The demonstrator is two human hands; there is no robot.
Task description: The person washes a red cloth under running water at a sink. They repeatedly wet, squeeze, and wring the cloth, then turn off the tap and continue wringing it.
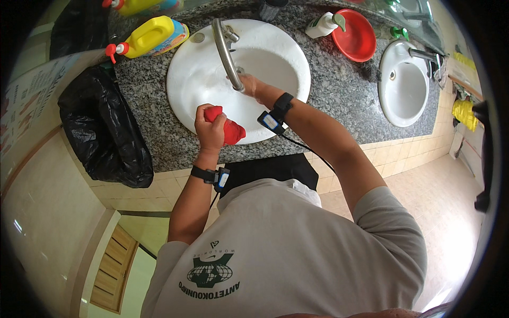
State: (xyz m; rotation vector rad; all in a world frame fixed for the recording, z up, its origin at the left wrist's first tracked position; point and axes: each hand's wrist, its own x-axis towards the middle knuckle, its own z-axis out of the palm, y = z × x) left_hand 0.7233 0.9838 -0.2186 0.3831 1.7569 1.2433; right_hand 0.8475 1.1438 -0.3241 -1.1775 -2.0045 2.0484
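My left hand (210,129) is closed around a bunched red cloth (232,132) above the front left rim of a white oval washbasin (183,91). Part of the cloth hangs out to the right of the fingers. Over the bowl, my right hand (248,85) is just beneath and behind the outlet of a curved metal faucet (226,55). The faucet partly covers its fingers, so whether they hold anything is hidden. Both wrists wear black straps with small cabled devices.
On the granite counter (338,103) are a yellow jug with a red pump (153,35), a dark cup (273,8), a white pump bottle (320,26), a red plastic basin (354,35) and a second washbasin (405,93). A black plastic bag (103,131) stands left of the counter.
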